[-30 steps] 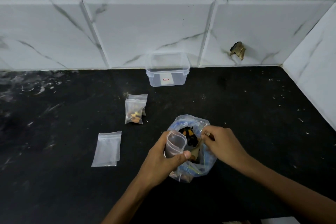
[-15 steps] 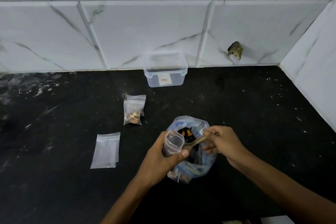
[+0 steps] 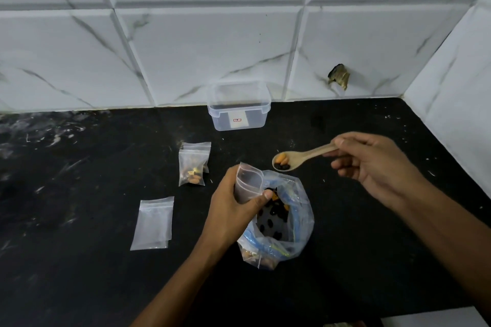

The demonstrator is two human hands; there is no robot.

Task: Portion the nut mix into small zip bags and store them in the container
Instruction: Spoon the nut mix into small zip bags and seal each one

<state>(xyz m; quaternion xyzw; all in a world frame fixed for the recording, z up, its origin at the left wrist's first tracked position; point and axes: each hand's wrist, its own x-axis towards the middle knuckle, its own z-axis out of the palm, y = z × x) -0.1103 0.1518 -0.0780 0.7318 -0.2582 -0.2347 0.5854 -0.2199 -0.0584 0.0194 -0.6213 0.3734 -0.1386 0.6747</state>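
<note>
Holding a small zip bag (image 3: 248, 183) upright, the left hand (image 3: 233, 210) curls round its thin, floppy film just below the mouth, over the big nut-mix bag (image 3: 281, 223) on the dark surface (image 3: 79, 287). At 2 o'clock, the right hand (image 3: 372, 164) pinches a wooden spoon (image 3: 297, 158) carrying a few loose nuts, likely to roll off if tilted. One filled bag (image 3: 193, 164) lies at 11 o'clock, spare empties (image 3: 154, 223) at 9, the open container (image 3: 239, 106) at 12.

On the tabletop (image 3: 79, 260), the container (image 3: 239, 109) stands far against the wall; filled bags (image 3: 193, 164) lie nearer and left, empty bags (image 3: 153, 223) nearer still, the nut-mix bag (image 3: 297, 220) to their right.
</note>
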